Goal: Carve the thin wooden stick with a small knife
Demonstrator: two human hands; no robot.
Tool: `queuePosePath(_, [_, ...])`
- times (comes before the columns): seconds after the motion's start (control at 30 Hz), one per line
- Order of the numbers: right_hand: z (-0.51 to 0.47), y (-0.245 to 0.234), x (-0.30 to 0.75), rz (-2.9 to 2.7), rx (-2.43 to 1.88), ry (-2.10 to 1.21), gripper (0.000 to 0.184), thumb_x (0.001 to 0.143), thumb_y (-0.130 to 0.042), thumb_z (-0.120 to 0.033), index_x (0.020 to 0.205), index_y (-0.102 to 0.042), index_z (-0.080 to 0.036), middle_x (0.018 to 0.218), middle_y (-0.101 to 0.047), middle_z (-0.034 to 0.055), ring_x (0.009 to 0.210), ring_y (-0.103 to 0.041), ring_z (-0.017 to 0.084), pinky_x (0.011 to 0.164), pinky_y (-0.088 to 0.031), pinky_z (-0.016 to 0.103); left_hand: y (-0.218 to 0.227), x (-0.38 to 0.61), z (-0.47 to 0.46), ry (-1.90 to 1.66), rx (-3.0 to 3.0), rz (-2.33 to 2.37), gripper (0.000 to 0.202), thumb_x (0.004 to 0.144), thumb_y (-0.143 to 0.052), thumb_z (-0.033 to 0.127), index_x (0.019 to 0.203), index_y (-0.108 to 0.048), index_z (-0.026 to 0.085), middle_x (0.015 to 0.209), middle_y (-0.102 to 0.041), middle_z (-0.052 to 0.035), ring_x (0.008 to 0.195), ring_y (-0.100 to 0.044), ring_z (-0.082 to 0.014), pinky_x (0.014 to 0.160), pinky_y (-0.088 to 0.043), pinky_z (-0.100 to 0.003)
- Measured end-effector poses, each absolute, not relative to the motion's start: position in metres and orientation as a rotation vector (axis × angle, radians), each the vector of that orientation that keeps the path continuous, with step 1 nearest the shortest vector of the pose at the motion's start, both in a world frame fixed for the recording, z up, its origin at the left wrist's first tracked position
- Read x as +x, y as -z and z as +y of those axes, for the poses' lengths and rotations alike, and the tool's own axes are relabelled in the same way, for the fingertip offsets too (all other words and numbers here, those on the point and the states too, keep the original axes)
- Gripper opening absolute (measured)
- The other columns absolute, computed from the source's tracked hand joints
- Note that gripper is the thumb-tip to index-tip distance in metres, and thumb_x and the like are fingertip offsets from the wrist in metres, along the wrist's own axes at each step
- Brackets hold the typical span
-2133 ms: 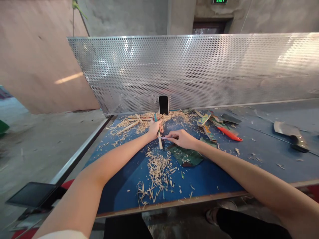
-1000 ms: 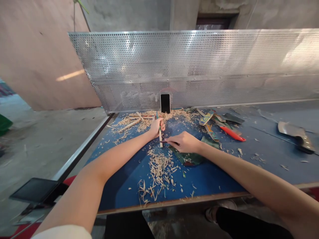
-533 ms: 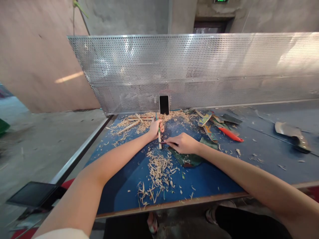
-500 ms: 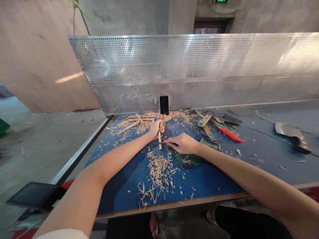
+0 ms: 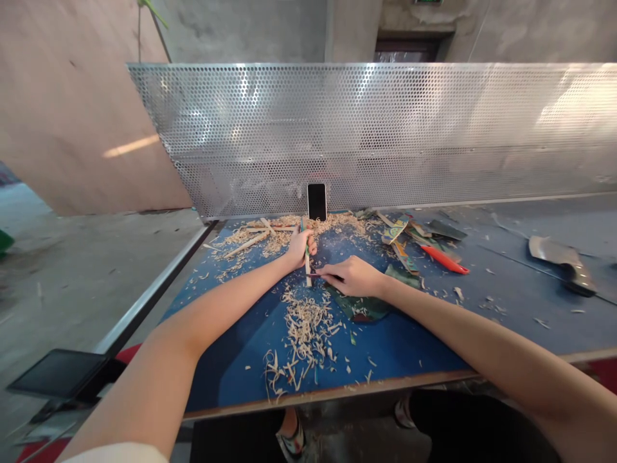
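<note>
My left hand is clamped around a wooden stick midway across the blue table, just beyond the shavings. My right hand pinches a small blade, its tip touching the stick's near end.

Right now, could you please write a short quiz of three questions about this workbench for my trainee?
1. True or false: the phone lies flat on the blue table.
2. The left hand grips: A) a wooden stick, B) a hammer, C) the phone.
3. What does the right hand press against that stick?
Key: 1 false, it stands against the perforated screen; 2 A; 3 a thin dark tool.
</note>
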State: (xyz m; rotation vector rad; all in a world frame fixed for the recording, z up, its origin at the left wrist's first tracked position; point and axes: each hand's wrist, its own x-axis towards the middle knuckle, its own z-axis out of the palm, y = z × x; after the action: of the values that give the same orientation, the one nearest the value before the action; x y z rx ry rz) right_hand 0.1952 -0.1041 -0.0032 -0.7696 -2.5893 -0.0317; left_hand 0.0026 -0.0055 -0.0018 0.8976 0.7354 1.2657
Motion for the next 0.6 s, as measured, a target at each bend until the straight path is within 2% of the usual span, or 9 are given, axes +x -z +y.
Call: queuePosePath(0.6, [-0.1063,-0.0007,0.1946,-2.612,-0.785,0.027,0.040,0.116,-0.045,-0.035,0.130,-0.081,-0.023,0.086,-0.083,0.0055,0.066,-0.068,0.018,0.065,-0.039,0.031,0.0025,0.0023,-0.0038,-1.256,0.893,0.746,0.028,0.085,-0.073,0.017,0.098,-0.050,0.027,0.050,-0.037,0.0123,0.034,-0.032,-0.0105,0.040,-0.025,-0.025])
